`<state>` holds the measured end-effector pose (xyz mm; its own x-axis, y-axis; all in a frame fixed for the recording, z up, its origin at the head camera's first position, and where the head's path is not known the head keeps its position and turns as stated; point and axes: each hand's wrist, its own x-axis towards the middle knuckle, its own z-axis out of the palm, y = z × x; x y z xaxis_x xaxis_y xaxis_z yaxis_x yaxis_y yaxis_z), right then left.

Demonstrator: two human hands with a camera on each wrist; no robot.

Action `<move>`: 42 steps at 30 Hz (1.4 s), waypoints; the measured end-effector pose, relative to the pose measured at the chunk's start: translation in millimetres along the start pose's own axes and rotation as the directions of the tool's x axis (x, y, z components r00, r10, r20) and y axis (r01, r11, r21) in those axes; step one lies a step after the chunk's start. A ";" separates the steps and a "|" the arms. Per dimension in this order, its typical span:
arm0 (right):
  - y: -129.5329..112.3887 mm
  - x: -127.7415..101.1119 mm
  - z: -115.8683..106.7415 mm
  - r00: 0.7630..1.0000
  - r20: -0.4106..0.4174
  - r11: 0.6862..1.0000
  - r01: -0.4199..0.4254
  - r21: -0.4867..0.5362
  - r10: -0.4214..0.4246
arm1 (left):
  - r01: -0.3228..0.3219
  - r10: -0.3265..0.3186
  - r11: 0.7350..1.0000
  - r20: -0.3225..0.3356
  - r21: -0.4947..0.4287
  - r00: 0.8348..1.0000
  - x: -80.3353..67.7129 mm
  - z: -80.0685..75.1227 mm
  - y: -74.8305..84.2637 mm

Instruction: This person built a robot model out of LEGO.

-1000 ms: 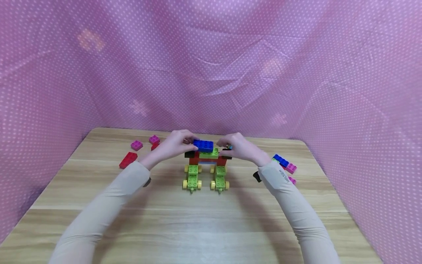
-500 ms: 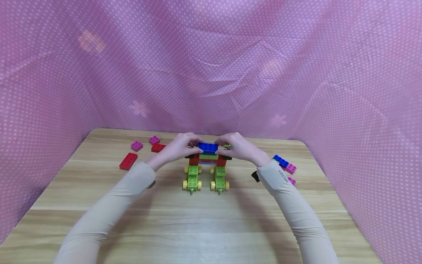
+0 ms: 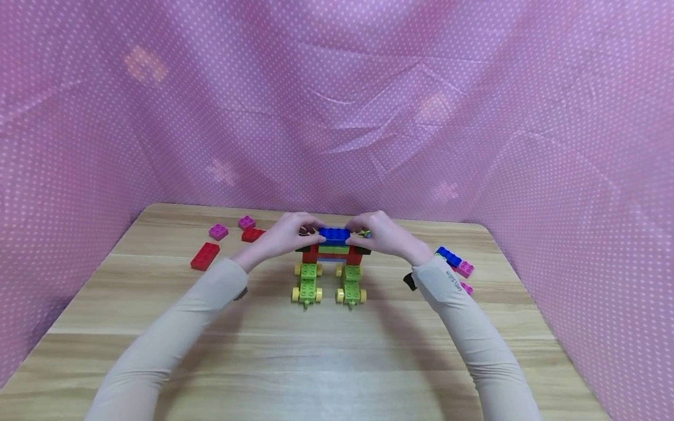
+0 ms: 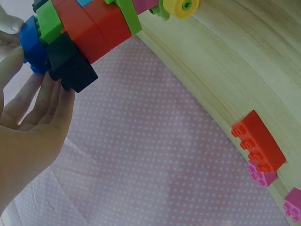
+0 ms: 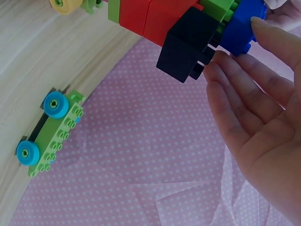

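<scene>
A blue brick (image 3: pixel 334 235) sits at the top of a brick build, right over a green brick (image 3: pixel 334 250). My left hand (image 3: pixel 284 237) pinches its left end between thumb and fingers. At the opposite end my right hand (image 3: pixel 387 237) pinches it the same way. Below are red bricks (image 3: pixel 310 255) and two green wheeled bases (image 3: pixel 308 285) with yellow wheels, standing on the table. A black brick (image 4: pixel 70 61) juts out beside the left fingers in the left wrist view. Another black brick (image 5: pixel 188 44) shows by the right fingers in the right wrist view.
On the left lie two red bricks (image 3: pixel 205 256) and two pink bricks (image 3: pixel 218 232). To the right are a blue brick (image 3: pixel 449 256) and pink bricks (image 3: pixel 464 268), partly behind the sleeve. A green base with blue wheels (image 5: pixel 56 134) stands near a dotted pink curtain (image 5: pixel 141 155).
The left hand has brought the blue brick rightward and down onto the build's top. The right hand, earlier beside the build, now grips the brick's right end.
</scene>
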<state>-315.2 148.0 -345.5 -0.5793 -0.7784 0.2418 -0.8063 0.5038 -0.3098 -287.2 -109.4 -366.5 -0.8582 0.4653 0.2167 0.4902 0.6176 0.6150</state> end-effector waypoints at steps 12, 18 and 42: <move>1.2 0.3 1.8 1.000 0.020 0.999 -0.021 0.028 0.020 | 0.001 -0.001 1.000 -0.001 0.007 1.000 1.3 0.3 0.7; -0.7 1.7 1.1 1.000 0.031 1.000 -0.005 0.019 0.004 | -0.016 0.016 1.000 -0.003 0.023 1.000 1.8 1.8 0.9; -0.3 4.7 1.0 0.998 0.055 0.998 -0.038 0.041 0.036 | -0.068 0.070 0.994 -0.023 0.084 0.997 2.7 5.1 -0.3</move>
<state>-317.5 143.8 -345.2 -0.6002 -0.7795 0.1793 -0.7782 0.5173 -0.3561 -288.9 -105.1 -369.9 -0.8251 0.4928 0.2764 0.5583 0.6359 0.5328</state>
